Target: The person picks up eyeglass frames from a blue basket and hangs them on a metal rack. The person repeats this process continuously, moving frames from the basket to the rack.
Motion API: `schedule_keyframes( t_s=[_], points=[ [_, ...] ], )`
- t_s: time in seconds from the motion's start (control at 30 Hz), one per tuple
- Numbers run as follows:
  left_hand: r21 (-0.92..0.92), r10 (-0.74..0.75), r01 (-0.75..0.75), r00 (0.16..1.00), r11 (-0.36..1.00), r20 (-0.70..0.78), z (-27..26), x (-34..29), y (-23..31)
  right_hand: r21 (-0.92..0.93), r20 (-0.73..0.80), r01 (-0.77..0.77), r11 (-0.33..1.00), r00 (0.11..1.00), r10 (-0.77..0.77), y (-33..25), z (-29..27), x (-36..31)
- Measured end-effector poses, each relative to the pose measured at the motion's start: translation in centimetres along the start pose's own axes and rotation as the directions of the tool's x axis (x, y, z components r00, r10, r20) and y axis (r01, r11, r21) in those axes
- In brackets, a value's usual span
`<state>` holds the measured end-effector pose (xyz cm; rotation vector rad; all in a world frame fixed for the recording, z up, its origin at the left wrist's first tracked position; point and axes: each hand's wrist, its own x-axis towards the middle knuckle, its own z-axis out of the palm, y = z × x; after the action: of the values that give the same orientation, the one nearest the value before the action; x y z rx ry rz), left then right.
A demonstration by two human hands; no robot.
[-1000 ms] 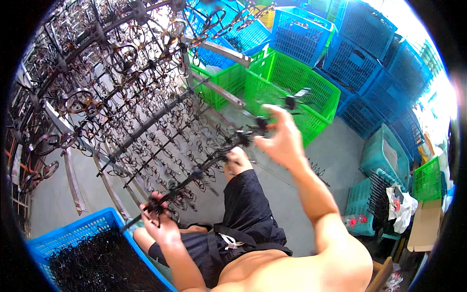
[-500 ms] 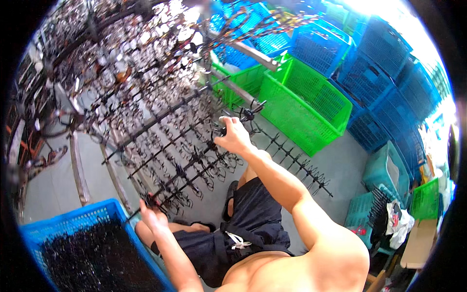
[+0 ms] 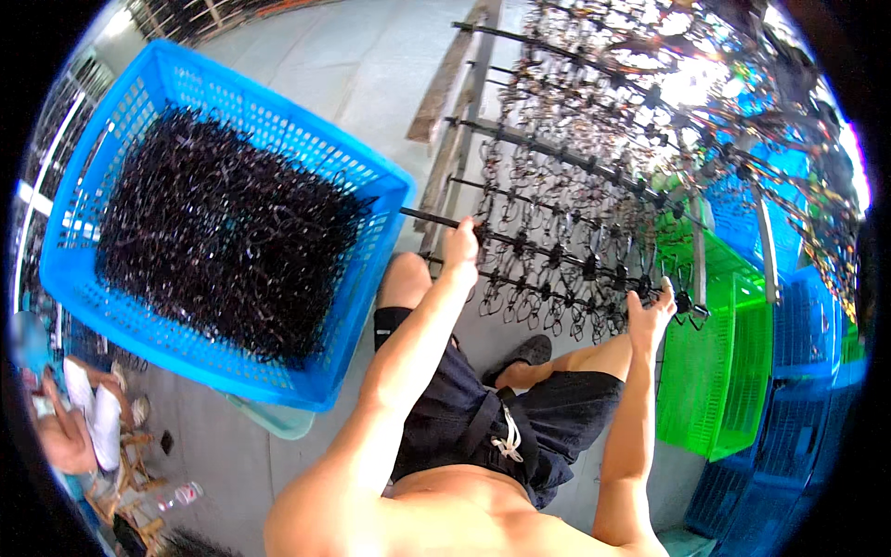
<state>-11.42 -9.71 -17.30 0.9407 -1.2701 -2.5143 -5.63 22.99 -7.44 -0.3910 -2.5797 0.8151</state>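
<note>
A long black rod (image 3: 520,247), carrying a row of small black looped pieces, runs across in front of me above my knees. My left hand (image 3: 461,246) is closed around its left end. Near the right end of that rod, my right hand (image 3: 652,314) has its thumb and fingers apart, beside the looped pieces. I cannot tell whether its fingertips touch them. Beyond lie more black rods (image 3: 548,144) hung with similar loops, set in rows across a wooden rack (image 3: 444,153). To my left stands a blue basket (image 3: 385,190) holding a heap of black looped pieces (image 3: 232,237).
A green crate (image 3: 710,413) stands on the right, with stacked blue crates (image 3: 798,422) beyond it. At the far left a person (image 3: 79,427) sits near wooden stools (image 3: 130,473). A clear bottle (image 3: 181,497) lies on the grey floor.
My view has swung left, bringing the whole blue basket into sight. My right hand has opened from its grip near the rod's right end; my left hand stays at the left end.
</note>
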Motion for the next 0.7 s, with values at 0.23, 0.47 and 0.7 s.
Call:
schedule_keyframes(
  t_s=[0.23,0.47,0.7],
  points=[
    [0.549,0.155,-0.186,0.983,0.815,0.102,-5.2,-3.1,3.7,-0.075,0.014,0.068,0.995,0.998,-0.068,2.0,-0.6,1.6],
    [0.913,0.221,0.303,0.944,-0.273,-0.246,-19.2,-3.4,15.4,-0.342,-0.144,-0.035,0.939,0.989,-0.016,-1.6,-1.4,-1.6],
    [0.922,0.36,0.307,0.909,-0.237,-0.21,-23.0,-4.5,13.1,0.096,-0.27,0.231,0.968,0.942,-0.198,-8.2,-2.1,-4.2]
  ],
)
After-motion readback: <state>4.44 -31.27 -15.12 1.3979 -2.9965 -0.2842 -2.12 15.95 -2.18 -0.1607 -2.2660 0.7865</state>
